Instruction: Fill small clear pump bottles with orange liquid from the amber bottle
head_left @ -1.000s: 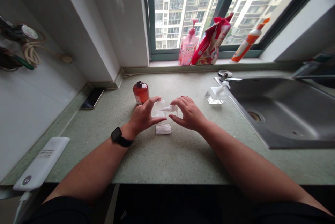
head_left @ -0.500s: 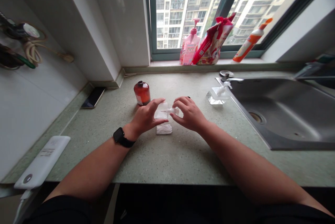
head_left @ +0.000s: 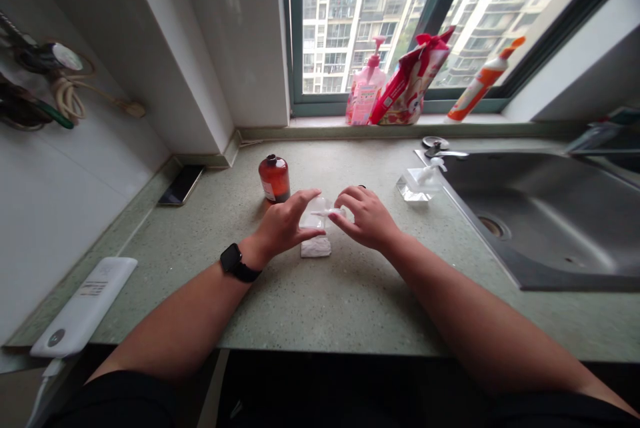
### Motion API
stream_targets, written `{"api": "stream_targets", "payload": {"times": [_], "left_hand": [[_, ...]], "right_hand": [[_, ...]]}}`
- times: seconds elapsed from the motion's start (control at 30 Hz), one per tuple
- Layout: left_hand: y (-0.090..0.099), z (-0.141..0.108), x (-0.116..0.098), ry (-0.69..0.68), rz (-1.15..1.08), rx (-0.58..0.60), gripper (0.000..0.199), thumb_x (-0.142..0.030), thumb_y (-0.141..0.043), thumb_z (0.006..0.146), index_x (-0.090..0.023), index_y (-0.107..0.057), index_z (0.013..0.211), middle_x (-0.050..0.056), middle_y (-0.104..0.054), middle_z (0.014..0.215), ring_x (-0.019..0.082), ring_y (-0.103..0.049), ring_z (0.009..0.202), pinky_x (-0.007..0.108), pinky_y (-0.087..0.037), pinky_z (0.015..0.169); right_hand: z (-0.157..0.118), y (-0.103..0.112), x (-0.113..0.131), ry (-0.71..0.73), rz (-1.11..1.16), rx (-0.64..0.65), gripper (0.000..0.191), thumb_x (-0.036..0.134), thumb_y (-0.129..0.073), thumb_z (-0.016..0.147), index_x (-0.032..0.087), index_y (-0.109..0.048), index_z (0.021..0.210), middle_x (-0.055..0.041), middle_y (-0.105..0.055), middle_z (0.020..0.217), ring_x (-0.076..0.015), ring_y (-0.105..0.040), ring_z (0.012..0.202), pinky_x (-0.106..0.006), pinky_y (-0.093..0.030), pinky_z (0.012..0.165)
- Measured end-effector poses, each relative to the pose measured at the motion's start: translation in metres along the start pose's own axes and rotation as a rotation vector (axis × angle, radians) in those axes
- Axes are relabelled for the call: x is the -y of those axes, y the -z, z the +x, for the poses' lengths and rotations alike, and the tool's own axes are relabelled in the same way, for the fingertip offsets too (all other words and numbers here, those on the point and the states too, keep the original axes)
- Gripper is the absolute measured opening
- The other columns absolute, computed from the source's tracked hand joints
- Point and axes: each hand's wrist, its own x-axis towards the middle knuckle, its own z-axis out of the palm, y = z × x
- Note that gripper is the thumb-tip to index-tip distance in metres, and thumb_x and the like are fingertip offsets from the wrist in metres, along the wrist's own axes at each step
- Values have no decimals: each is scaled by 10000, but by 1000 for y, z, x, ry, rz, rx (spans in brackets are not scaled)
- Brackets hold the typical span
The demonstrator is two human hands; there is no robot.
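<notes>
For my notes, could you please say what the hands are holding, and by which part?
A clear pump bottle: left hand on its body, right hand at the nozzle.

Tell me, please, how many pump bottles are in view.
3: a pink one on the windowsill, a clear one by the sink, another between the left hand and right hand.

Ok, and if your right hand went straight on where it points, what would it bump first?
The clear pump bottle, most likely its white nozzle, right at the fingertips of your right hand. They may already touch; depth is hard to tell here.
</notes>
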Motion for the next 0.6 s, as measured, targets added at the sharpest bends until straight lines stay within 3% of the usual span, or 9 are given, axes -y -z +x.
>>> {"api": "stream_targets", "payload": {"times": [0.1, 0.2, 0.3, 0.5, 0.6], "left_hand": [[1, 0, 1, 10, 4, -9, 849, -564, -832, 905, -221, -413, 1559, 173, -715, 1393, 324, -764, 1230, 423, -664, 969], [1, 0, 2, -2, 11, 6, 855, -552, -842, 900, -224, -410, 1561, 170, -718, 1388, 321, -769, 1221, 413, -665, 961], [1, 0, 1, -15, 18, 5, 855, -541, -846, 899, -216, -408, 1558, 174, -714, 1389, 320, -766, 1224, 410, -662, 966], [3, 0, 0, -32, 19, 4, 782, -588, -774, 948, -226, -421, 1545, 162, -720, 1363, 309, -768, 1216, 399, -664, 949], [5, 1, 1, -67, 24, -2, 736, -600, -746, 965, -231, -438, 1522, 155, -726, 1350, 303, -774, 1195, 395, -669, 927]], "right_hand": [[0, 0, 1, 55, 47, -7, 196, 375, -647, 947, 243, -603, 1084, -101, -681, 1090, -282, -608, 999, -447, -500, 908], [0, 0, 2, 57, 27, -10, 84, 328, -606, 969, 252, -594, 1001, -100, -678, 1068, -280, -604, 1000, -448, -499, 911], [1, 1, 1, 25, -5, -5, 167, 384, -570, 1020, 251, -600, 923, -96, -684, 1041, -275, -606, 973, -450, -494, 895], [0, 0, 1, 32, 5, 54, 134, 356, -600, 984, 244, -667, 956, -100, -696, 1054, -288, -611, 1012, -460, -506, 923], [0, -3, 4, -27, 67, 94, 248, 378, -553, 1027, 236, -692, 879, -90, -699, 1048, -271, -628, 1016, -448, -516, 929]]}}
